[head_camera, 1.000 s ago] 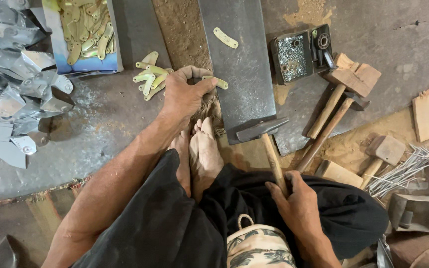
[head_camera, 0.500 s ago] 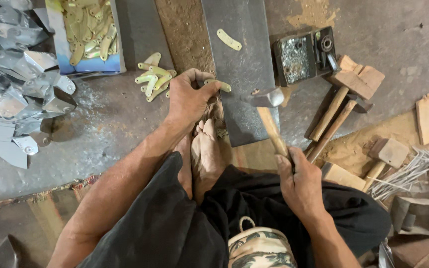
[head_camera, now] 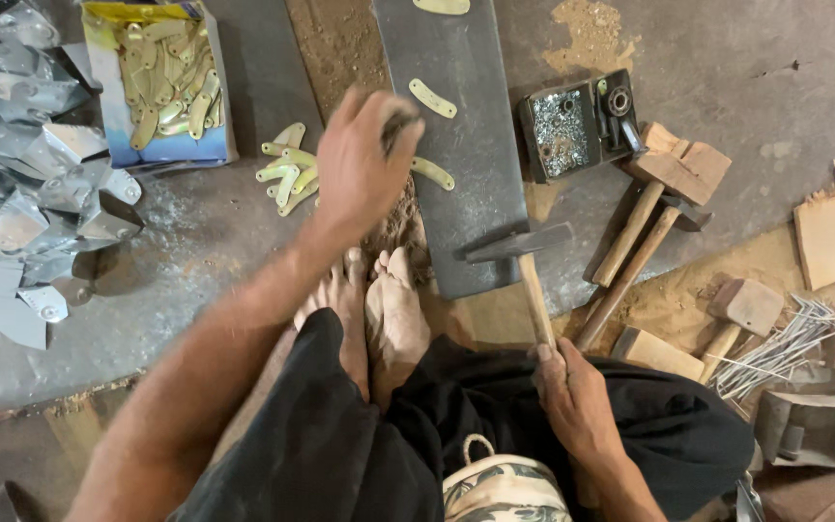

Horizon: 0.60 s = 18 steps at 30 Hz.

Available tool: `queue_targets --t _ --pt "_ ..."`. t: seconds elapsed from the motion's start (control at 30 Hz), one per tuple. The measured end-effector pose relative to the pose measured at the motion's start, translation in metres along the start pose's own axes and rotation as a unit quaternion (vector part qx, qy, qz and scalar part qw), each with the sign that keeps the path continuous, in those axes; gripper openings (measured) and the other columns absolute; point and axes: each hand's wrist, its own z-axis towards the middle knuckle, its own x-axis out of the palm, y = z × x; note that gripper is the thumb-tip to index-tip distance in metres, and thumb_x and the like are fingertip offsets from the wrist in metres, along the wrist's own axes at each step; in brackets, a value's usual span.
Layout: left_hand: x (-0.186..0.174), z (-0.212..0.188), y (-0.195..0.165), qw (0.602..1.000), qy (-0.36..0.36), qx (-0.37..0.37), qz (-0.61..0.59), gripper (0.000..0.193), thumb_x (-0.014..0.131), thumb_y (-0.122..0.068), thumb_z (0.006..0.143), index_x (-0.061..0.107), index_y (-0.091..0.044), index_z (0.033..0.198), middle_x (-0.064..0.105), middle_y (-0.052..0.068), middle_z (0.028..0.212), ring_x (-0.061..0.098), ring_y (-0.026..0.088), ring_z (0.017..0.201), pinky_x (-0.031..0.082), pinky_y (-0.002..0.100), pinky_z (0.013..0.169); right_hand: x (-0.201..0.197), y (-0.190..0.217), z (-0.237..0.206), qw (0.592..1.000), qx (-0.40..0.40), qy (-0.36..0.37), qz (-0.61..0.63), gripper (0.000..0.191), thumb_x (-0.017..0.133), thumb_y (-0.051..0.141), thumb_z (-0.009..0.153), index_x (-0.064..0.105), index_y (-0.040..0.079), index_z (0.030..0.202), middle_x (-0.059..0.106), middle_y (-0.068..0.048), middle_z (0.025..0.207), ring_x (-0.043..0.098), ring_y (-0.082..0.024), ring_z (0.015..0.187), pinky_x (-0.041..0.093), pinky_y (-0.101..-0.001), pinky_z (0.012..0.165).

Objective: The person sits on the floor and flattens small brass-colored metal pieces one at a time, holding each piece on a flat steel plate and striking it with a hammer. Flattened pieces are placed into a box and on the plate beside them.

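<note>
Fingers of the right hand (head_camera: 577, 406) wrap the wooden handle of a hammer (head_camera: 524, 256) at about five o'clock, its dark head resting on the near end of a long grey metal slab (head_camera: 471, 145). Just left, two bare feet (head_camera: 374, 309) lie together over black trousers (head_camera: 359, 454). Beyond them, near centre, the left hand (head_camera: 364, 159) hovers over the slab's left edge — fingers curled shut around something small and dark, too hidden to identify. Pale brass blanks (head_camera: 282, 169) lie scattered at its ten o'clock; another blank (head_camera: 434, 99) sits on the slab. Farther out: a box of blanks (head_camera: 161, 77) at eleven o'clock, grey metal cut-outs (head_camera: 21, 193) at nine, wooden mallets (head_camera: 664, 193) at two.
</note>
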Motion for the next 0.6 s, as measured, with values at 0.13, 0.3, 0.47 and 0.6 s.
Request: queue_targets --t 0.13,0.3,0.47,0.6 --pt "0.008 0.041 0.015 0.977 0.086 0.156 0.117 0.007 0.076 -0.014 0.091 0.074 -0.013 0.097 0.060 0.010 0.103 0.065 0.032 0.096 0.056 0.042 0.076 0.002 -0.018 -0.003 0.999 0.000 -0.015 -0.032 0.030 0.050 0.029 0.104 0.059 0.001 0.096 0.055 -0.009 0.061 0.050 -0.017 0.053 0.044 -0.0357 0.049" --pt "0.018 0.075 0.002 0.906 0.273 0.188 0.263 0.008 0.072 -0.010 0.084 0.073 -0.007 0.091 0.066 0.015 0.101 0.069 0.034 0.095 0.057 0.046 0.074 0.001 -0.024 -0.004 0.998 -0.035 -0.028 -0.054 0.029 0.050 0.028 0.104 0.061 0.003 0.099 0.061 -0.013 0.062 0.058 -0.024 0.052 0.047 -0.0380 0.052" --pt "-0.011 0.055 -0.020 0.956 0.247 0.152 0.037 0.029 0.071 -0.001 0.088 0.071 0.000 0.117 0.073 0.018 0.077 0.072 0.033 0.074 0.057 0.045 0.073 0.000 -0.027 -0.003 0.997 -0.036 -0.027 -0.060 0.030 0.050 0.029 0.104 0.061 0.002 0.100 0.062 -0.013 0.063 0.060 -0.025 0.053 0.049 -0.0387 0.054" --pt "-0.019 0.001 -0.034 0.908 0.211 -0.259 -0.255 0.003 0.069 -0.006 0.096 0.070 -0.005 0.098 0.077 0.008 0.082 0.073 0.009 0.063 0.057 0.025 0.054 -0.002 -0.031 -0.002 0.997 -0.030 -0.028 -0.059 0.031 0.051 0.031 0.103 0.061 0.001 0.099 0.063 -0.014 0.063 0.061 -0.026 0.054 0.049 -0.0391 0.054"
